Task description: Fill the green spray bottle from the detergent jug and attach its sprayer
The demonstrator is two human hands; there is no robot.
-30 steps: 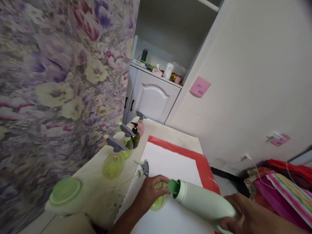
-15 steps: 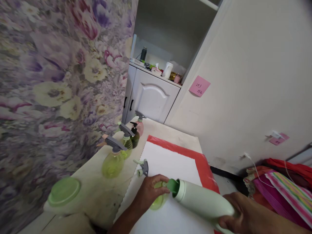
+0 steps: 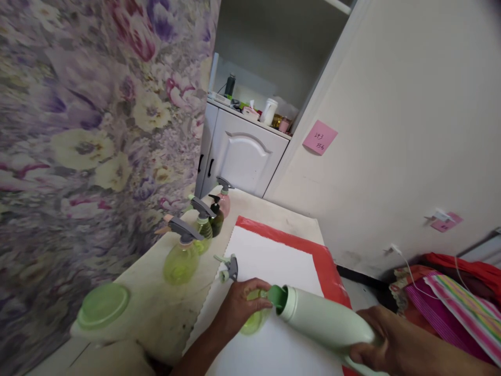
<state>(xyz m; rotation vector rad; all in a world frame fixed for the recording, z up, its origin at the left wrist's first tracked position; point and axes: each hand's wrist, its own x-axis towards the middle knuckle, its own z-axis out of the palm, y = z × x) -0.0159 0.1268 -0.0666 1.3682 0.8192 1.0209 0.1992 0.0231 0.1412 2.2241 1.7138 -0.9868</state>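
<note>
My left hand (image 3: pixel 239 305) is wrapped round a small yellow-green spray bottle body (image 3: pixel 251 319) standing on the white sheet (image 3: pixel 270 271). Its grey trigger head (image 3: pixel 229 267) lies loose on the sheet just beyond my fingers. My right hand (image 3: pixel 376 339) grips the base of a large pale green bottle (image 3: pixel 326 322), tilted almost flat, with its darker green spout (image 3: pixel 277 296) at the mouth of the small bottle.
Several spray bottles (image 3: pixel 182 256) stand in a row along the table's left side by the floral curtain (image 3: pixel 86 130). A green lid (image 3: pixel 103 305) sits near the front left. A red mat (image 3: pixel 329 271) lies under the sheet. White cupboard (image 3: pixel 245 156) behind; striped cloth (image 3: pixel 462 308) at right.
Almost nothing has moved; the view has shifted slightly and the large bottle sits a touch higher at the small bottle's mouth.
</note>
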